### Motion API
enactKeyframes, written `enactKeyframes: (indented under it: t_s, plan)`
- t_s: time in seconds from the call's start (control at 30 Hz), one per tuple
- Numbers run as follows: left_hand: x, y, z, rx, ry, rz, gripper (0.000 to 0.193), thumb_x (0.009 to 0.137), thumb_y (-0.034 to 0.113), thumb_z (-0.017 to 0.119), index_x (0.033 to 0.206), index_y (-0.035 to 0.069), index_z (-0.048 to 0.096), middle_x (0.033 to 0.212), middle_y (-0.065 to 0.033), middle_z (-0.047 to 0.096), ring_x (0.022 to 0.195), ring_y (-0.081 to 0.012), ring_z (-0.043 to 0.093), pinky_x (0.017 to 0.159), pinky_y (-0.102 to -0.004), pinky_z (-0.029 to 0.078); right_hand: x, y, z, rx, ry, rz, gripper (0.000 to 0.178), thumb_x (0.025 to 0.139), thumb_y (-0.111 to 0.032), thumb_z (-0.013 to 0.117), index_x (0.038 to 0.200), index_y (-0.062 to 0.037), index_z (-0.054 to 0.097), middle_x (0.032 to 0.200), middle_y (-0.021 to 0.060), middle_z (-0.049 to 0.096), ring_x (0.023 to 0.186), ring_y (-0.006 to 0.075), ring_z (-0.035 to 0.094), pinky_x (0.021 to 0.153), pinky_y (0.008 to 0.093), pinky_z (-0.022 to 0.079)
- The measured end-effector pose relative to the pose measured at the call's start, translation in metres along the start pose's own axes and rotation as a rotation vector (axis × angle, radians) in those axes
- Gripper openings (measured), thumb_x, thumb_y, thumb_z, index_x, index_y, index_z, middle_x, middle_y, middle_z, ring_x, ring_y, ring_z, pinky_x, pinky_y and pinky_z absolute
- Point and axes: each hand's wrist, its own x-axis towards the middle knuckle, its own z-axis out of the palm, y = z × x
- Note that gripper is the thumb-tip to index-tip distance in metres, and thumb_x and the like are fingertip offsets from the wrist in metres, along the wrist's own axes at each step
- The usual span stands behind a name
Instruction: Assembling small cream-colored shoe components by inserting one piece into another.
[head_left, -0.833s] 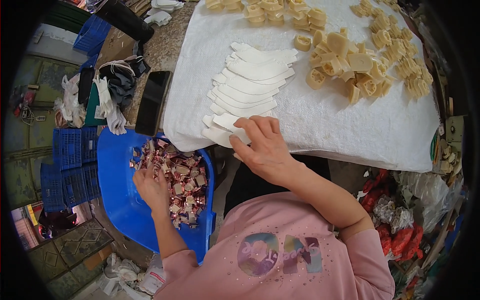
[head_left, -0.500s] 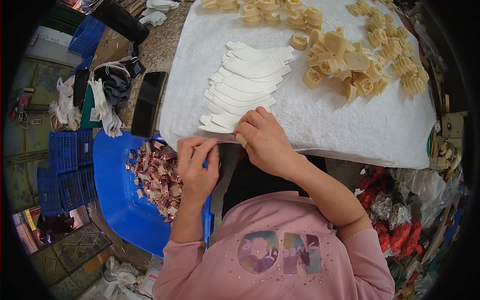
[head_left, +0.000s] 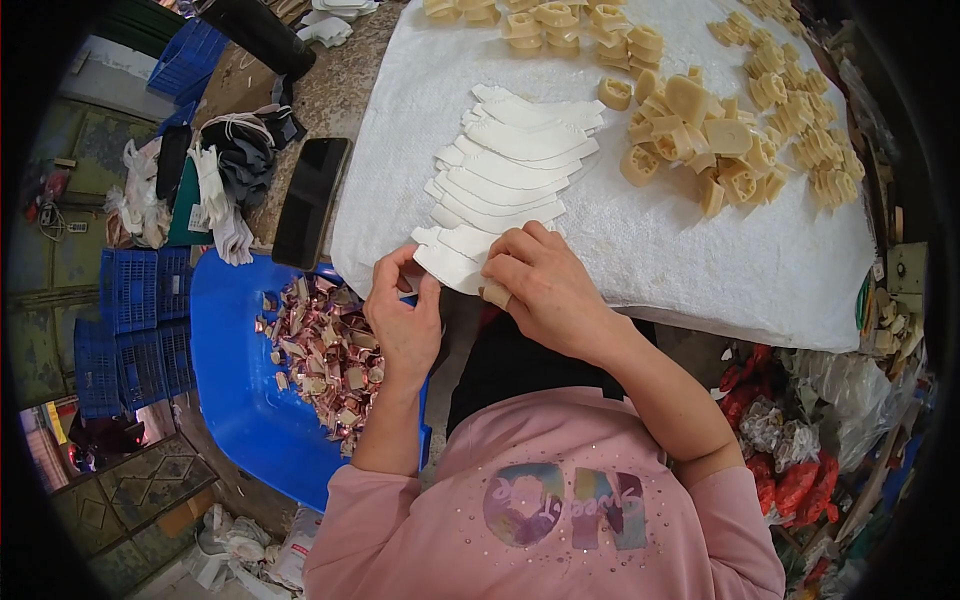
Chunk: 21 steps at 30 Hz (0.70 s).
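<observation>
A row of flat white curved pieces (head_left: 505, 175) lies fanned out on a white cloth (head_left: 620, 250) over the table. My left hand (head_left: 405, 320) and my right hand (head_left: 545, 285) meet at the cloth's near edge. Both pinch the nearest white piece (head_left: 448, 262). A small tan bit (head_left: 495, 296) shows under the fingers of my right hand. To the left, below my left forearm, stands a blue tub (head_left: 225, 360) holding a heap of pink and brown scraps (head_left: 325, 355).
A pile of tan moulded parts (head_left: 720, 150) covers the far right of the cloth, with more along its far edge. A black phone (head_left: 310, 200) lies on the stone counter beside gloves and rags (head_left: 220, 190). Blue crates (head_left: 130, 320) stand at the left; red and clear bags (head_left: 800, 450) at the right.
My left hand has come up out of the blue tub and joined my right hand at the nearest white piece. My right hand has stayed at the cloth's edge.
</observation>
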Motion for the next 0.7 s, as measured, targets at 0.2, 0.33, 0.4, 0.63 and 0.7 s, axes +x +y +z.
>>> enactKeyframes:
  t_s: [0.2,0.33,0.4,0.63,0.7]
  plan:
    - [-0.002,0.013,0.000,0.025,-0.057,0.165,0.025,0.071,-0.007,0.061,0.095,-0.001,0.060,0.089,-0.0116,0.059,0.080,-0.0220,0.058,0.069,-0.0308,0.047,0.003,-0.011,0.005,-0.028,0.080,0.011,0.013,0.073,-0.010,0.065,0.084,-0.0053,0.061,0.087,0.0082,0.056,0.086,0.0263,0.052,0.077,0.0386,0.036]
    - [0.001,0.014,0.000,0.142,-0.052,0.374,0.027,0.068,-0.011,0.063,0.093,0.000,0.060,0.090,-0.0124,0.059,0.079,-0.0264,0.058,0.069,-0.0332,0.047,0.009,-0.013,0.010,0.189,0.126,0.120,0.012,0.076,-0.012,0.064,0.085,-0.0059,0.060,0.086,0.0077,0.056,0.085,0.0265,0.052,0.074,0.0392,0.035]
    - [0.001,0.017,0.001,0.158,-0.037,0.436,0.027,0.068,-0.011,0.063,0.093,0.000,0.061,0.090,-0.0126,0.059,0.079,-0.0274,0.057,0.068,-0.0337,0.047,0.012,-0.014,0.009,0.206,0.121,0.130,0.012,0.077,-0.012,0.063,0.086,-0.0062,0.059,0.084,0.0076,0.056,0.085,0.0266,0.052,0.074,0.0393,0.035]
    - [0.005,0.023,0.002,0.197,-0.056,0.601,0.013,0.078,-0.005,0.058,0.091,-0.004,0.060,0.083,-0.0151,0.059,0.073,-0.0272,0.057,0.066,-0.0340,0.046,0.013,-0.014,0.011,0.179,0.145,0.118,0.009,0.078,-0.010,0.060,0.086,-0.0065,0.059,0.080,0.0074,0.056,0.084,0.0266,0.051,0.075,0.0389,0.034]
    - [0.005,0.026,0.000,0.190,-0.076,0.570,0.014,0.077,-0.007,0.057,0.091,-0.004,0.059,0.083,-0.0155,0.059,0.073,-0.0294,0.056,0.065,-0.0354,0.046,0.013,-0.016,0.007,0.159,0.144,0.096,0.010,0.077,-0.009,0.061,0.086,-0.0067,0.059,0.080,0.0071,0.056,0.083,0.0264,0.051,0.074,0.0388,0.034]
